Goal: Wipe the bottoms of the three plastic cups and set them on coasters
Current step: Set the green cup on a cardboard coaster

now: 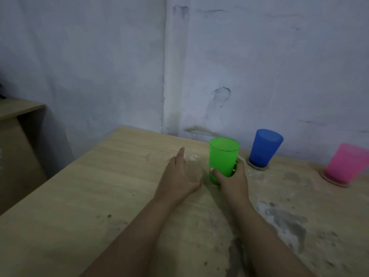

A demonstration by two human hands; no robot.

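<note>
We see the right hand wrapped around the lower half of the green cup, thumb across the near face and the other fingers curled round the far side at about 3 o'clock of the cup. The cup stands upright, mouth up, its base hidden behind the hand, so we cannot tell whether it touches the table or a coaster. The right forearm runs in from 5 o'clock of the frame, wrist straight.

The left hand lies at 9 o'clock of the green cup, just beside it. Its index finger points away toward 12 o'clock, while the thumb and remaining fingers pinch a round tan coaster that sits flat or nearly flat at the tabletop; the blur keeps us from telling which. The left forearm enters from 7 o'clock and crosses the table diagonally.

Outward at 2 o'clock, the blue cup stands upright on its own coaster near the wall. Farther at 3 o'clock, the pink cup stands on another coaster by the frame's edge. The worn wooden tabletop shows grey stains at 5 o'clock.
</note>
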